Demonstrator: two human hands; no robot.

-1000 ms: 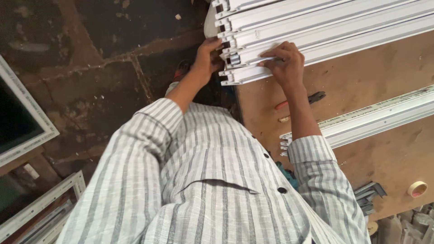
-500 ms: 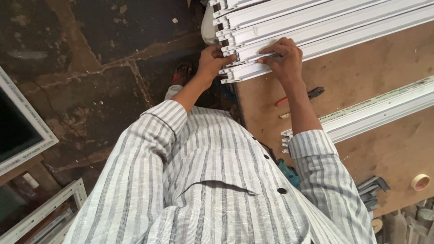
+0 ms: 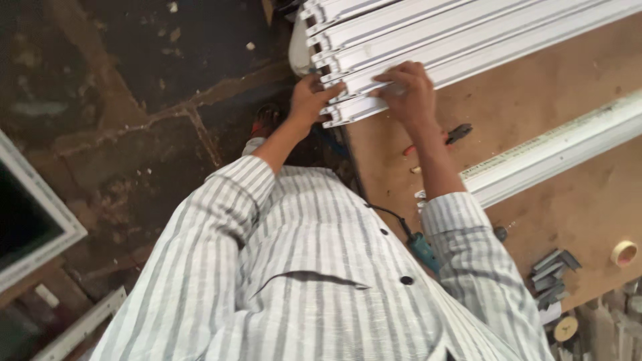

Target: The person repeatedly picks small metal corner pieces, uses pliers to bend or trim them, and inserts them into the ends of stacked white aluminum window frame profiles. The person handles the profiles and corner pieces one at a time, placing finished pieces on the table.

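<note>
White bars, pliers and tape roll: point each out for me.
White bars point(image 3: 481, 33), head view, middle of the stack.
Pliers point(image 3: 458, 133), head view, dark handles.
Tape roll point(image 3: 624, 253), head view, its rim.

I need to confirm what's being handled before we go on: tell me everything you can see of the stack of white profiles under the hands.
The stack of white profiles is a bundle of long, channelled strips, plastic by the look, lying side by side on the brown workbench and running off the frame's upper right. Their cut ends overhang the bench's edge. The left hand holds the end of the nearest strips; the right hand rests on top.
</note>
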